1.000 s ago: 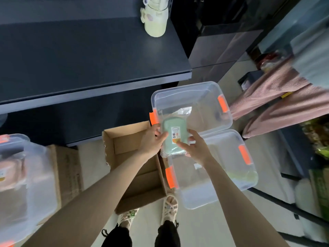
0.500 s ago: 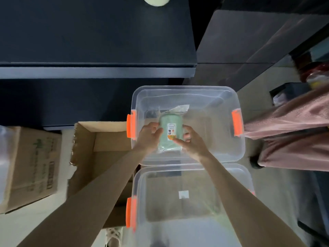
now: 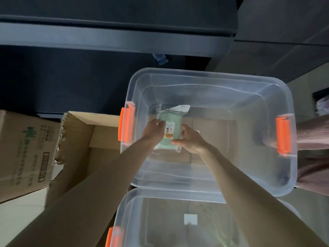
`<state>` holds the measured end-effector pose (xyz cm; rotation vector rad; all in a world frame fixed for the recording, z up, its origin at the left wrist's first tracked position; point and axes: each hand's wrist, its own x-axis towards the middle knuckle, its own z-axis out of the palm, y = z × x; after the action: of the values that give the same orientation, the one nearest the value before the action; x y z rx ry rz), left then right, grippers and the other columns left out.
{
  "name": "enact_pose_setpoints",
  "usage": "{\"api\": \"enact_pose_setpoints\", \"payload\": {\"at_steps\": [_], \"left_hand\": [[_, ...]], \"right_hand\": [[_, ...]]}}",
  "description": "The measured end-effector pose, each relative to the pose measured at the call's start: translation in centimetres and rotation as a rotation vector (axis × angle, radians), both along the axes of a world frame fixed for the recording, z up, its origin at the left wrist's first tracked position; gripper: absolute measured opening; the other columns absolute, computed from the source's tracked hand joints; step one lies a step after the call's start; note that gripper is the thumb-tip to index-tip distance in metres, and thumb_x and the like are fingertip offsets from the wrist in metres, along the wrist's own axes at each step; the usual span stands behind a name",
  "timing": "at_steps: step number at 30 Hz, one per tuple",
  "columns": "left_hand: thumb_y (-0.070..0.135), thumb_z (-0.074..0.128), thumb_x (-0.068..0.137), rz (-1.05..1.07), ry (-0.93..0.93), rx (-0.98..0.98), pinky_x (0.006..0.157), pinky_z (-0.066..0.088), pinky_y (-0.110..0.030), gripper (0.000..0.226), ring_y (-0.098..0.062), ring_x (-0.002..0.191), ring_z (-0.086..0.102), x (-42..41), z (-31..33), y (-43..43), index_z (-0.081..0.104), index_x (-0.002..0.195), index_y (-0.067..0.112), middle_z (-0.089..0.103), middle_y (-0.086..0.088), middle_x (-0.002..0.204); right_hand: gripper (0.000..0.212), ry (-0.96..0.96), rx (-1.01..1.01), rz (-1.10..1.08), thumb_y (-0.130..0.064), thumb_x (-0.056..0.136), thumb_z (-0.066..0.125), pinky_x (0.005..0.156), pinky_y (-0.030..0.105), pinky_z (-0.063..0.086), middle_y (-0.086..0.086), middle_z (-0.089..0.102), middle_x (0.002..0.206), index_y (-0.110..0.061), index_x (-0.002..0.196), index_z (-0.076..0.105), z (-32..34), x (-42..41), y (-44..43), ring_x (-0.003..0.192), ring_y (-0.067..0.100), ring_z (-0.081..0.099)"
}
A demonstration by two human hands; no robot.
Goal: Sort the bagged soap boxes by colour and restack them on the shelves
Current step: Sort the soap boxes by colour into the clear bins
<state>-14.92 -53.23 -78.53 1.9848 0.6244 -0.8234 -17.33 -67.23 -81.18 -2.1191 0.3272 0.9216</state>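
You hold the bagged green soap box (image 3: 170,118) at frame centre, low inside the upper clear bin (image 3: 204,77); whether it touches the floor of the bin I cannot tell. Your left hand (image 3: 152,130) and right hand (image 3: 192,139) each grip a long side. Judge it light and rigid, a rounded shell, though its glossy film bag looks slick and slack, with a loose flap at the far end. Hold the box edges through the film, never the flap. The bin is stiff, translucent plastic with orange latches (image 3: 124,125).
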Motion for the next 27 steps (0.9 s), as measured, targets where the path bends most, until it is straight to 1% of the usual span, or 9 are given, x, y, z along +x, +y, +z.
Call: {"api": "enact_pose_setpoints", "payload": {"at_steps": [3, 6, 7, 10, 11, 16, 19, 25, 27], "left_hand": [[0.024, 0.040, 0.100, -0.055, 0.019, 0.000, 0.100, 0.040, -0.036, 0.043, -0.033, 0.124, 0.048, -0.3, 0.3, 0.3, 0.045, 0.138, 0.004, 0.048, -0.017, 0.139], [0.028, 0.042, 0.100, -0.155, 0.007, 0.024, 0.101, 0.040, -0.034, 0.050, -0.030, 0.128, 0.045, -0.9, 1.8, 0.9, 0.035, 0.145, 0.009, 0.039, -0.012, 0.148], [0.029, 0.043, 0.099, -0.194, -0.002, 0.031, 0.094, 0.041, -0.029, 0.051, -0.026, 0.123, 0.049, -1.3, 2.7, 1.0, 0.032, 0.146, 0.011, 0.036, -0.009, 0.150], [0.031, 0.046, 0.098, -0.306, -0.065, 0.034, 0.063, 0.040, -0.017, 0.052, -0.009, 0.081, 0.051, -2.1, 6.2, 1.3, 0.031, 0.147, 0.017, 0.039, -0.007, 0.148], [0.031, 0.047, 0.098, -0.347, -0.100, 0.036, 0.061, 0.039, -0.015, 0.052, -0.007, 0.079, 0.051, -2.2, 7.7, 1.6, 0.033, 0.146, 0.018, 0.040, -0.006, 0.147], [0.027, 0.050, 0.097, -0.517, -0.332, 0.096, 0.083, 0.043, -0.024, 0.044, -0.020, 0.113, 0.054, -2.2, 17.8, 4.5, 0.043, 0.138, 0.015, 0.051, -0.009, 0.135], [0.029, 0.052, 0.096, -0.543, -0.461, 0.151, 0.098, 0.041, -0.035, 0.048, -0.026, 0.120, 0.051, -1.9, 24.8, 7.9, 0.041, 0.141, 0.016, 0.049, -0.011, 0.134], [0.030, 0.055, 0.095, -0.471, -0.723, 0.280, 0.102, 0.039, -0.034, 0.052, -0.023, 0.124, 0.047, -3.6, 38.3, 17.7, 0.039, 0.142, 0.017, 0.047, -0.007, 0.139], [0.031, 0.055, 0.095, -0.451, -0.776, 0.355, 0.106, 0.037, -0.039, 0.053, -0.026, 0.129, 0.042, -5.2, 41.9, 22.2, 0.037, 0.143, 0.017, 0.045, -0.007, 0.140]], "right_hand": [[0.075, 0.073, -0.053, 0.091, -0.018, 0.080, 0.072, 0.075, 0.015, 0.035, 0.013, 0.049, 0.135, -0.016, 0.145, 0.035, 0.7, -0.3, -0.1, 0.112, 0.024, 0.052], [0.081, 0.083, -0.122, 0.147, -0.022, 0.080, 0.074, 0.087, 0.027, 0.036, 0.016, 0.039, 0.140, -0.019, 0.149, 0.029, 2.9, -0.6, -0.3, 0.124, 0.030, 0.047], [0.081, 0.075, -0.138, 0.164, -0.024, 0.081, 0.074, 0.092, 0.029, 0.037, 0.016, 0.038, 0.140, -0.017, 0.149, 0.029, 3.9, -0.8, -0.5, 0.125, 0.030, 0.047], [0.077, 0.037, -0.193, 0.228, -0.025, 0.084, 0.072, 0.106, 0.033, 0.036, 0.015, 0.033, 0.144, -0.013, 0.148, 0.031, 8.4, -0.9, -1.0, 0.130, 0.030, 0.044], [0.075, 0.016, -0.216, 0.263, -0.026, 0.085, 0.071, 0.107, 0.035, 0.037, 0.014, 0.032, 0.146, -0.014, 0.148, 0.032, 10.2, -0.8, -1.0, 0.130, 0.030, 0.044], [0.061, -0.176, -0.307, 0.369, -0.025, 0.091, 0.064, 0.106, 0.037, 0.039, 0.010, 0.030, 0.149, -0.015, 0.145, 0.037, 20.6, 0.2, 0.2, 0.131, 0.028, 0.043], [0.062, -0.301, -0.352, 0.399, -0.028, 0.093, 0.061, 0.108, 0.039, 0.037, 0.009, 0.025, 0.153, -0.015, 0.147, 0.034, 27.4, 1.3, 2.2, 0.136, 0.028, 0.035], [0.061, -0.587, -0.356, 0.438, -0.029, 0.093, 0.061, 0.106, 0.040, 0.037, 0.009, 0.026, 0.150, -0.014, 0.145, 0.035, 41.1, 1.7, 11.0, 0.134, 0.031, 0.035], [0.060, -0.664, -0.338, 0.459, -0.029, 0.093, 0.061, 0.106, 0.045, 0.039, 0.008, 0.024, 0.151, -0.015, 0.145, 0.035, 45.1, 0.8, 15.1, 0.134, 0.030, 0.034]]}}
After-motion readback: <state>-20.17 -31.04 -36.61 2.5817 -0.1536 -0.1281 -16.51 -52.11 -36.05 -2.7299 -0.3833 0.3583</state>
